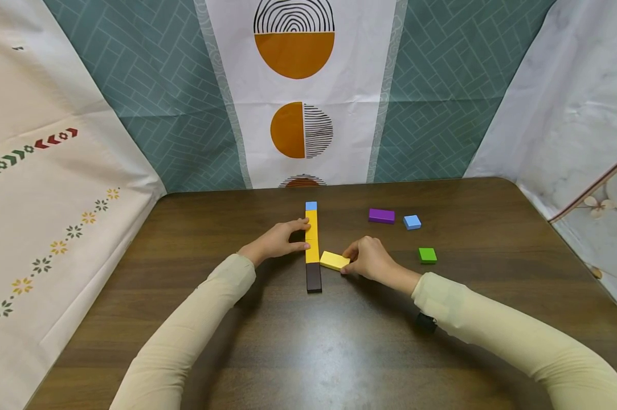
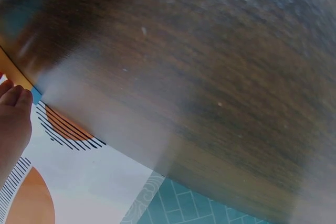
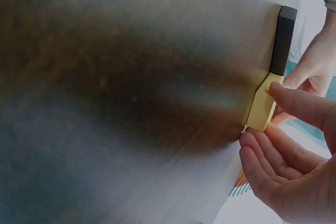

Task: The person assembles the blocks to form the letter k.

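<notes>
Yellow block [image 1: 334, 260] pinched in the right hand's [image 1: 370, 259] fingers
Likely light and stiff; best held by its end. Left hand [image 1: 276, 242], fingers apart, seems to touch the orange blocks [image 1: 312, 233] beside them.

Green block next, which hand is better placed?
Probably the right hand: it's nearer the green block, though it pinches a pale yellow block; the left hand is across the row of blocks.
</notes>
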The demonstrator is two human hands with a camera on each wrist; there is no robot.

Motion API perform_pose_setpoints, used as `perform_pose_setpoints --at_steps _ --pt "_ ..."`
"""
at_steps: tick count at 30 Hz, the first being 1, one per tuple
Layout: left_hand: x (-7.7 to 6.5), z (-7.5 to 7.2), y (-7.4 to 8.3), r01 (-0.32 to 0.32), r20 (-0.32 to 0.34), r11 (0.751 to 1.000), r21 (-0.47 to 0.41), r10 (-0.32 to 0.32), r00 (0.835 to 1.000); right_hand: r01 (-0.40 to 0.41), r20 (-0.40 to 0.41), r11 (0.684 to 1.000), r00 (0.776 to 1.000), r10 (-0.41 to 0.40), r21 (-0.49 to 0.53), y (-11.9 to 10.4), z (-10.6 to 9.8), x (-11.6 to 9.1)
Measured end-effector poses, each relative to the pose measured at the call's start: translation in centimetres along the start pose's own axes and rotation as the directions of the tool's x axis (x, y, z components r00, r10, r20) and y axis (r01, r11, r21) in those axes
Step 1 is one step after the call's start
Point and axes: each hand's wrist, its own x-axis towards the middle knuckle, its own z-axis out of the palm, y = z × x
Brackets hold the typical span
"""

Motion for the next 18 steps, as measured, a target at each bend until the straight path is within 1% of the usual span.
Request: perform_pose_setpoints --at_steps 5,10,18 --pt "0.1 0.0 -0.1 0.003 0.003 1.000 -0.002 -0.003 1.000 0.005 0.004 1.000 1.000 -0.005 -0.002 0.0 -0.1 0.0" --pt "0.1 0.0 -0.1 0.012 0.006 1.000 -0.001 -0.012 1.000 -0.011 0.027 1.000 1.000 0.011 -0.007 0.0 -0.4 0.1" --pt "0.1 0.0 0.1 0.009 0.009 1.000 -0.003 -0.009 1.000 -0.063 0.033 0.996 0.998 0.061 0.070 0.2 -2.6 0.5"
